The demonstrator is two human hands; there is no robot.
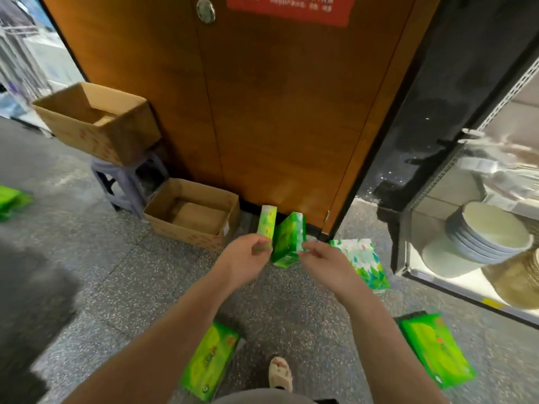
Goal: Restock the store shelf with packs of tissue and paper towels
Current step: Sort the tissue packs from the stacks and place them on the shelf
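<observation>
The left hand (pixel 246 256) pinches the lower end of a pale green tissue pack (pixel 267 221), fingers curled round it, and holds it upright. The right hand (pixel 319 259) grips the lower edge of a darker green tissue pack (pixel 288 242), which stands tilted just beside the first; the 2 packs look close to touching, though blur makes contact hard to judge. Both are held above the speckled floor (pixel 116 272), in front of a wooden door (pixel 277 126).

More stock lies loose on the floor: a white-and-green pack (pixel 361 259) just right of the right hand, a bright green pack (pixel 208 360) near the person's sandalled foot (pixel 280 371), another green pack (pixel 436 348) further right, and 1 more (pixel 13 199) at the far left edge. 2 open cardboard boxes sit left of the door, the lower box (pixel 191 214) on the floor and the upper box (pixel 96 121) on a plastic stool (pixel 128 185).

The shelf unit (pixel 437 281) at right holds stacked bowls (pixel 490 237); no tissue shelf is in view.

Risks, as I judge them: each pack is held only by its end, so soft wrapping could slip or fold and drop 1. Turning toward the shelves with packs scattered underfoot invites a trip or a crushed pack, and a swing to the right could knock the bowls
</observation>
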